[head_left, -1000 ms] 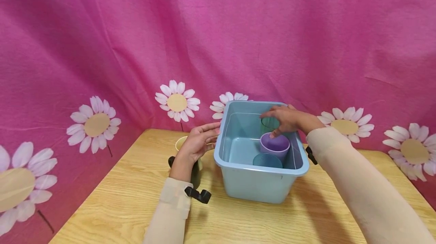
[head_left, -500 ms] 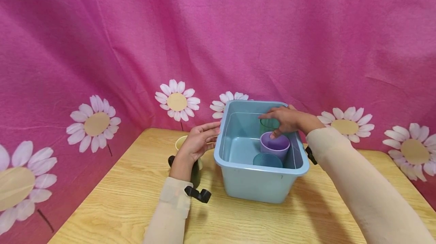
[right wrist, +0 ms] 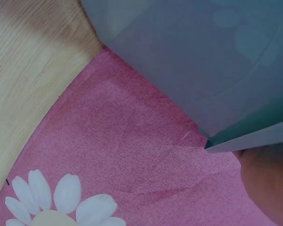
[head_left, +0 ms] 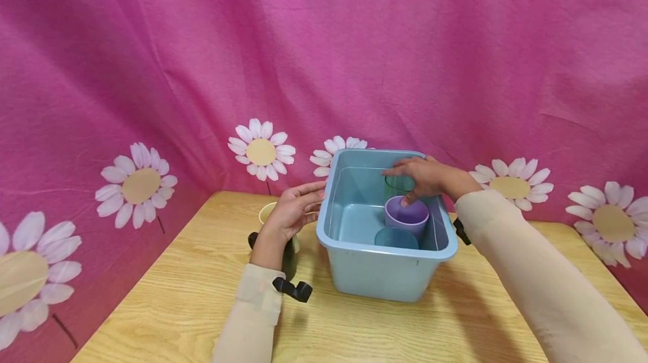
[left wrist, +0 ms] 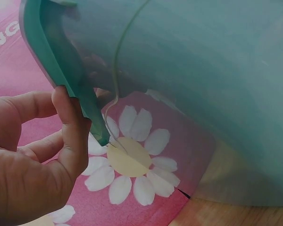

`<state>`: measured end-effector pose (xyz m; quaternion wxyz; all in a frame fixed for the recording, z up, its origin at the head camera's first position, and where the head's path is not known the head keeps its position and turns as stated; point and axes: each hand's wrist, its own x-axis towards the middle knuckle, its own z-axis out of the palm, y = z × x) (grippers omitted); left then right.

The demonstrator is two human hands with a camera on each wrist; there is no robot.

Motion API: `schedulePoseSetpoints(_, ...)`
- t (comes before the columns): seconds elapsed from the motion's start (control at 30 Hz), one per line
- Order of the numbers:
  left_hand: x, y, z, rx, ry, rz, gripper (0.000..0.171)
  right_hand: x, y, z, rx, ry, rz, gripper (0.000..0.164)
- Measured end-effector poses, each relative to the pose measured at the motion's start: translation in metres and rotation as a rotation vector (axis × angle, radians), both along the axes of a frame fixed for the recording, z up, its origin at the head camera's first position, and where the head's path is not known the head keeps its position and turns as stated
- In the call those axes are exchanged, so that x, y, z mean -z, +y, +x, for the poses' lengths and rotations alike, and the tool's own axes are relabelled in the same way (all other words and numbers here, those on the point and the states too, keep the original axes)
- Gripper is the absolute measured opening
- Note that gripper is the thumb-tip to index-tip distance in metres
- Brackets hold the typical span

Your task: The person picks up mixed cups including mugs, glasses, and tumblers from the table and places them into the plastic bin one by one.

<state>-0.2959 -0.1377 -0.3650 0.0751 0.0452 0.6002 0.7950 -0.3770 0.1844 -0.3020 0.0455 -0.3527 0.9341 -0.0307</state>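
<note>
A pale blue plastic tub point(head_left: 374, 273) stands on the table, seen from outside in both wrist views. Fingertips of my left hand point(head_left: 295, 211) touch its left rim from outside; the left wrist view shows that hand point(left wrist: 42, 150) against the rim. My right hand point(head_left: 425, 177) reaches over the right side into the tub. Its fingers and thumb span a clear green cup point(head_left: 397, 184) at the back. A purple cup point(head_left: 410, 218) stands in front, overlapped by the thumb tip, and a clear blue cup point(head_left: 396, 238) is nearest the front wall. Only part of the right hand point(right wrist: 269, 181) shows in the right wrist view.
Left of the tub, a yellow cup point(head_left: 265, 212) and a dark object point(head_left: 289, 261) stand partly hidden behind the left wrist. The wooden table point(head_left: 177, 295) meets a pink cloth point(head_left: 283, 59) with daisies at the back and sides.
Both hands, the tub and the cups keep nearly the same places. The whole head view has shifted very slightly.
</note>
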Motion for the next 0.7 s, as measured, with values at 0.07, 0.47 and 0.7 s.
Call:
schedulePoseSetpoints(0.07,0.000,-0.001,0.000,0.000,0.001,-0.003,0.041,-0.001,0.000,0.000,0.001,0.000,-0.005,0.087)
schedulePoseSetpoints(0.47,0.000,-0.001,-0.001,0.001,-0.005,0.001,0.040,-0.005,0.006,0.007,-0.040,0.146,-0.095,0.070)
schedulePoseSetpoints(0.7,0.000,-0.001,0.000,0.008,0.001,-0.008,0.041,-0.005,0.014,0.012,-0.026,0.221,-0.170,0.057)
